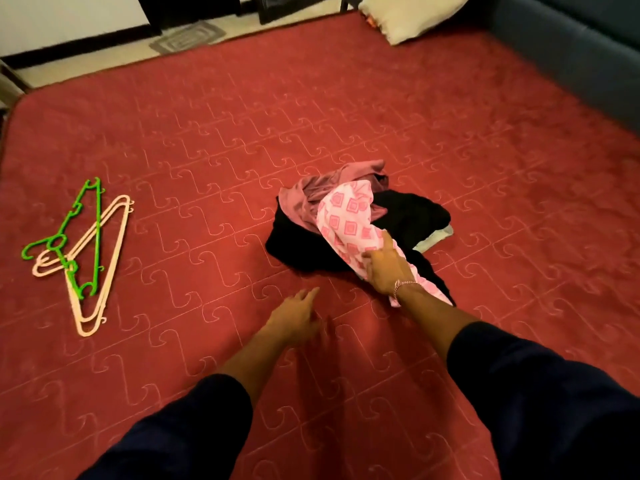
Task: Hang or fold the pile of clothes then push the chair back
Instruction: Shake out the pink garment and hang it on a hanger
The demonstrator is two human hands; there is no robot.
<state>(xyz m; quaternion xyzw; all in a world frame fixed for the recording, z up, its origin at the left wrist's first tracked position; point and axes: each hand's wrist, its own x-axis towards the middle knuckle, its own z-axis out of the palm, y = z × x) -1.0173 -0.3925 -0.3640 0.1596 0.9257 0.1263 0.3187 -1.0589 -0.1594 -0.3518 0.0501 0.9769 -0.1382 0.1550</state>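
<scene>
**Around the red mattress**

A cream fabric pillow (pixel 408 15) lies at the far right corner of the red quilted mattress (pixel 207 133). A grey patterned floor mat (pixel 188 38) sits beyond the far edge. Dark blue upholstery (pixel 581 53) borders the right edge.

A home bedroom: red mattress (pixel 242 133), pillow (pixel 408 15).
</scene>
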